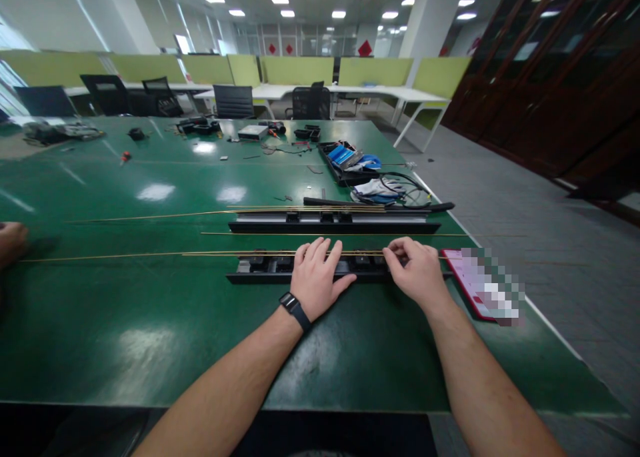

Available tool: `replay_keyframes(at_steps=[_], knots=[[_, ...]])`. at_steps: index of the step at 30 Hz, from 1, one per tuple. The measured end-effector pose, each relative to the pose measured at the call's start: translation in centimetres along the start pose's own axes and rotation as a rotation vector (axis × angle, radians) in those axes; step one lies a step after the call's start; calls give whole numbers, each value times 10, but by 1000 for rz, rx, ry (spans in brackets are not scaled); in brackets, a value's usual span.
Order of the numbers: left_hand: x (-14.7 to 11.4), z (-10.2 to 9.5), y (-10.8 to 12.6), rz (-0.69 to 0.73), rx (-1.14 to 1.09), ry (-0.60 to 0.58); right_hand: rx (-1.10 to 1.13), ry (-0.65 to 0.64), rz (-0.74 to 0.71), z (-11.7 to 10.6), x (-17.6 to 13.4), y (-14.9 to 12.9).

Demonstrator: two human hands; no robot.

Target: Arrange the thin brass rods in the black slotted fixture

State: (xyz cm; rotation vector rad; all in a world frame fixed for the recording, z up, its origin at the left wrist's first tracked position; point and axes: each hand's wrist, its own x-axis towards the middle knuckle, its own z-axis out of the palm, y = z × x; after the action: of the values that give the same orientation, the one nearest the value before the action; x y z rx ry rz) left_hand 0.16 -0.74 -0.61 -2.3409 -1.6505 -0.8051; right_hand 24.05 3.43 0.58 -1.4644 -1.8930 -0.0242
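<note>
My left hand [319,277], with a dark watch on its wrist, lies with fingers spread across the nearer black rail [265,279] and the thin brass-coloured rods [215,253] along it. Farther right, my right hand [416,269] pinches thumb and forefinger together on the thin rods over the same rail. Dark blocks [363,260] sit in the rail's channel, partly covered by my hands. Behind it lies a second black rail [335,228] with more rods along its top. A single rod [270,234] runs between the two rails.
Another person's hand [13,240] is at the left edge, close to a rod's far end. A red-edged tablet-like object [467,287], partly blurred out, lies by my right forearm. Beyond the rails are a black tray [345,170], gloves [380,189] and cables on the green table [150,310].
</note>
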Motion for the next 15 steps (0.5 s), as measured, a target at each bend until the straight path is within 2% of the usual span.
replay_keyframes(at_steps=[7,15], knots=[[0,1,-1,9,0,5,23,-3,49,-5,4,3],[0,2,-1,-1,-5,2,24,-13,36,-3,2,3]])
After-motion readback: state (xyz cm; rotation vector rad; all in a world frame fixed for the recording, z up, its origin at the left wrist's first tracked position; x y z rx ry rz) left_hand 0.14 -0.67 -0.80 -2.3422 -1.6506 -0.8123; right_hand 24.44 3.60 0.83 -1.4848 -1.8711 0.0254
